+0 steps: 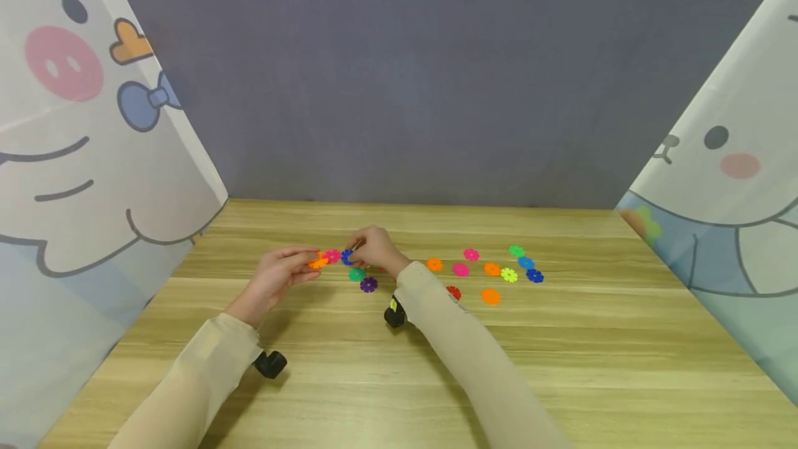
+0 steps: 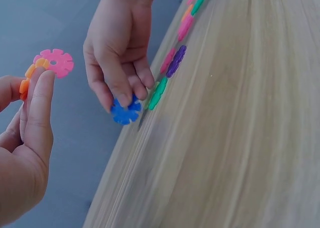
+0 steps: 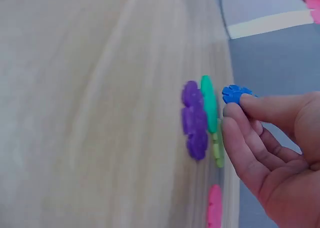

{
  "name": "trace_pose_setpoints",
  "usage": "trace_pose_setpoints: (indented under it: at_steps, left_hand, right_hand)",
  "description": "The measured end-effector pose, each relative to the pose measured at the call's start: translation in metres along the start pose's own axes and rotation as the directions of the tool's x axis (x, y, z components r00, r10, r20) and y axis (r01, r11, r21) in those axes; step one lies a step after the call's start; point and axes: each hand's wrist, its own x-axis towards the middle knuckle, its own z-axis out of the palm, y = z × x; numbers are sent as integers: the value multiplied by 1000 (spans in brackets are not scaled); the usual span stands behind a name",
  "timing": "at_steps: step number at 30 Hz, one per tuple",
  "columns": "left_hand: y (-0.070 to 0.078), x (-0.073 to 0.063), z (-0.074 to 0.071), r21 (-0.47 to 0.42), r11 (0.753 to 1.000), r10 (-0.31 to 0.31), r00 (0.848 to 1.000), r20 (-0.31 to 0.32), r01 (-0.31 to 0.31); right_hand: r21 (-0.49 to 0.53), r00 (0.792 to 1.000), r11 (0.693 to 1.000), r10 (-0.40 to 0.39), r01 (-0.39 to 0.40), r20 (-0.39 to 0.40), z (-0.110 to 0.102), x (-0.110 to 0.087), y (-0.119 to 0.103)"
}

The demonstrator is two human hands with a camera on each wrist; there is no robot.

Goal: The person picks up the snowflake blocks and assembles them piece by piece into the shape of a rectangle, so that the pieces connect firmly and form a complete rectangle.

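My left hand (image 1: 282,273) pinches an orange notched plastic disc (image 1: 318,261), and a pink notched disc (image 2: 59,62) is joined to it, sticking out past the fingertips. Facing it, my right hand (image 1: 376,249) pinches a blue notched disc (image 2: 125,111) between thumb and fingers. A short gap separates the blue disc from the pink one in the left wrist view. On the table below the right hand lie a green disc (image 1: 357,274) and a purple disc (image 1: 368,285). Part of a yellow-green disc (image 3: 217,150) shows beyond them in the right wrist view.
To the right of my right forearm, several discs lie spread over the wooden table (image 1: 586,338), among them an orange one (image 1: 490,296), a red one (image 1: 454,292) and a dark blue one (image 1: 535,276). A grey panel (image 1: 399,89) rises behind, with printed cloths (image 1: 93,158) at the sides.
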Motion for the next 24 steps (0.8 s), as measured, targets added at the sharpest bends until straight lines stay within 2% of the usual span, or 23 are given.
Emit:
trace_pose_setpoints:
  at_steps: [6, 14, 24]
  left_hand:
    - [-1, 2, 4, -13, 1000, -9, 999, 31, 10]
    - [-3, 6, 13, 10, 1000, -23, 999, 44, 23]
    - [-9, 10, 33, 23, 999, -34, 996, 83, 32]
  right_hand:
    - [156, 998, 986, 56, -56, 0, -12, -9, 1]
    - [220, 1000, 975, 24, -25, 10, -29, -32, -4]
    - [320, 1000, 947, 17, -9, -23, -50, -68, -2]
